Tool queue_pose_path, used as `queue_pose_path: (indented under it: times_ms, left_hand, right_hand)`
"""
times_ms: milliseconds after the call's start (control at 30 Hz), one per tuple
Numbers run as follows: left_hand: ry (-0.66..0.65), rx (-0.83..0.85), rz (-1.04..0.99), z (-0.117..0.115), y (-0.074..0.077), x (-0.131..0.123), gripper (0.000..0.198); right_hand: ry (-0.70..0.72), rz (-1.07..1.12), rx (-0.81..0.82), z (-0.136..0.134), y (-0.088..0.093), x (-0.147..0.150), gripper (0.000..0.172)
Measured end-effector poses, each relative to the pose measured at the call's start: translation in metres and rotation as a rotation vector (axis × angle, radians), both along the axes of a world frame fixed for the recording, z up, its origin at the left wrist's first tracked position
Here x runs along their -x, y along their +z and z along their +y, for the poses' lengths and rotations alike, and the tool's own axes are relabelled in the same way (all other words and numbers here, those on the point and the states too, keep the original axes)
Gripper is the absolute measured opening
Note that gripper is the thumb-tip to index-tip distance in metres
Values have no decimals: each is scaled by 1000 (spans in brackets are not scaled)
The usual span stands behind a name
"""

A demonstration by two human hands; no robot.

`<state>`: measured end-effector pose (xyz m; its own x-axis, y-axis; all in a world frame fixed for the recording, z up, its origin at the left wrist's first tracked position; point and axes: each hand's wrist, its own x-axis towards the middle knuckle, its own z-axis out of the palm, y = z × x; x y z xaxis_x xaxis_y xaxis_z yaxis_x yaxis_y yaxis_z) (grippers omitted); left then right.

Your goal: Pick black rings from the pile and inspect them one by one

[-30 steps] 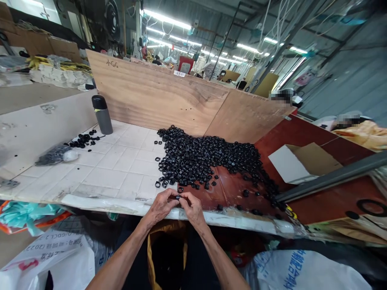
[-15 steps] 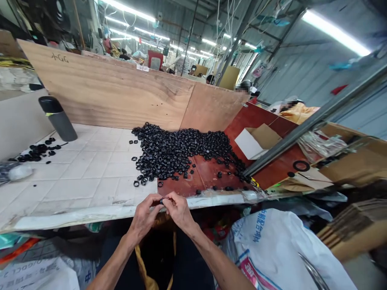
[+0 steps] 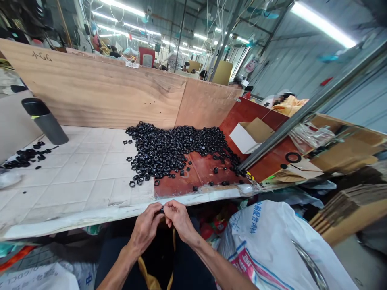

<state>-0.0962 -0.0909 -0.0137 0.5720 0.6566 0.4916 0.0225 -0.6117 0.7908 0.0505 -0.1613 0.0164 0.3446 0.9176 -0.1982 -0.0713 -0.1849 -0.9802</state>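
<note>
Just off the table's front edge, my left hand (image 3: 147, 225) and my right hand (image 3: 177, 217) meet fingertip to fingertip. Pinched between them is a small black plastic ring (image 3: 162, 210), mostly covered by the fingers. Both hands are closed on it. Beyond them a large heap of black plastic rings (image 3: 163, 151) lies across the table, partly on white sheeting and partly on a reddish-brown board. A few loose rings lie at the heap's near side. Under my hands, in my lap, a dark opening with a yellow edge (image 3: 148, 276) shows.
A dark grey bottle (image 3: 48, 123) stands at the left, with small black parts (image 3: 26, 156) beside it. A wooden board (image 3: 121, 92) walls the back. An open carton (image 3: 249, 135) and a slanted metal post (image 3: 272, 141) are right. A white woven sack (image 3: 272, 237) sits below right.
The view has shifted a little, so the table and heap appear further left. My hands stay together on the ring; the right fingers have curled in more.
</note>
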Motion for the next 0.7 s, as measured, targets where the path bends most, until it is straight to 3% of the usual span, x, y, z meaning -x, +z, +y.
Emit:
queue_pose_path:
  times_ms: [67, 133, 167, 267, 333, 367, 433, 533, 700]
  left_hand:
    - [-86, -87, 61, -1, 5, 5, 24]
    - [-158, -104, 177, 5, 15, 6, 19]
    - [-152, -98, 238, 12, 20, 4, 13]
    - [167, -73, 321, 39, 28, -13, 17]
    - [350, -73, 382, 59, 27, -32, 17]
    - [396, -92, 429, 67, 25, -41, 20]
    - [417, -107, 541, 79, 19, -58, 25]
    - [385, -91, 605, 86, 11, -70, 18]
    - [303, -148, 396, 82, 0, -58, 21]
  right_hand:
    - [42, -36, 56, -3, -6, -5, 30]
    - [24, -286, 57, -6, -9, -23, 31]
    - [-53, -493, 17, -6, -10, -36, 28]
    - [-403, -1055, -65, -4, -12, -85, 25]
    - [-480, -1237, -13, 1, -17, -116, 29]
    - [-449, -1283, 13, 5, -21, -127, 26]
    - [-367, -1303, 26, 13, -30, -141, 17]
    - [-326, -1156, -60, 30, -43, -135, 18]
    - [-213, -469, -197, 61, -43, -87, 33]
